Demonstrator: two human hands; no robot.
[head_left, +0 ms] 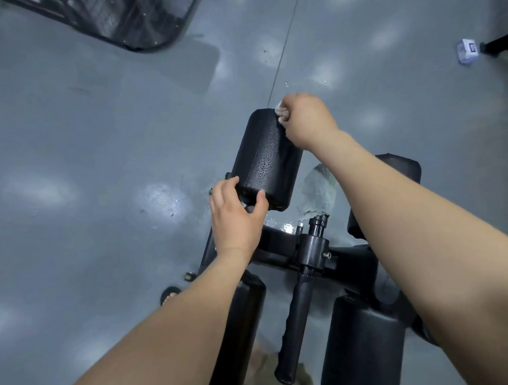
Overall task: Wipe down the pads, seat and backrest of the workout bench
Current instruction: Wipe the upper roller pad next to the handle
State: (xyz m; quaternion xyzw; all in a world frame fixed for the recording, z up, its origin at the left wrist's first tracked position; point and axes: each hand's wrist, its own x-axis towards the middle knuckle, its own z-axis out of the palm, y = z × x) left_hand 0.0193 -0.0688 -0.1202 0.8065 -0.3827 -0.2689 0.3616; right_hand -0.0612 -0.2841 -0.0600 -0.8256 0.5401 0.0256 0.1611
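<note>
A black roller pad (264, 158) of the workout bench stands out toward me, its surface speckled with wet droplets. My left hand (236, 220) grips its near end, thumb and fingers curled round the rim. My right hand (305, 121) is at the pad's far right edge and clutches a small light cloth (281, 112), mostly hidden under the fingers, pressed against the pad. Two more black pads (362, 341) (240, 319) lie lower in view, either side of the bench's black frame post (313, 248). Another pad (407, 166) peeks out behind my right forearm.
A grey glossy floor (94, 158) surrounds the bench, with a chipped, wet patch (319, 193) under the pads. A dark mesh-like piece of equipment (120, 18) lies at top left. A small white and blue box (467, 50) sits by a black equipment foot (504, 42) at top right.
</note>
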